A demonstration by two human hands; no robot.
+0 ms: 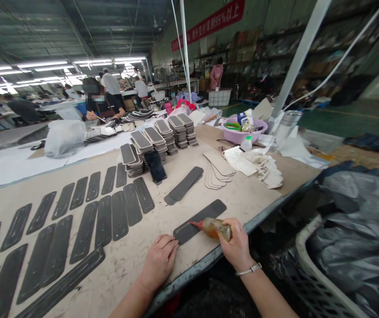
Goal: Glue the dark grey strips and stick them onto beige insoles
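A glue bottle (pixel 214 228), squeezable, with amber contents and a red nozzle, is gripped in my right hand (pixel 237 243). It is tilted, and its tip points at the middle of a dark grey rounded strip (pixel 205 215) on the table. My left hand (pixel 162 258) has its fingers bent together, fingertips at the strip's near left end. To the left, rows of similar dark strips (pixel 103 221) lie flat with shiny glue lines on them. Beyond my hands, a few dark strips (pixel 184 185) overlap one another, beside fanned beige pieces (pixel 217 170).
Stacks of pale-edged grey pieces (pixel 156 137) stand farther back, a phone (pixel 155 166) leaning on them. A notebook (pixel 240 160), cloth (pixel 265 168) and purple basin (pixel 225 130) are at the right. A white crate (pixel 325 274) stands beside the table edge. A co-worker (pixel 105 106) sits across.
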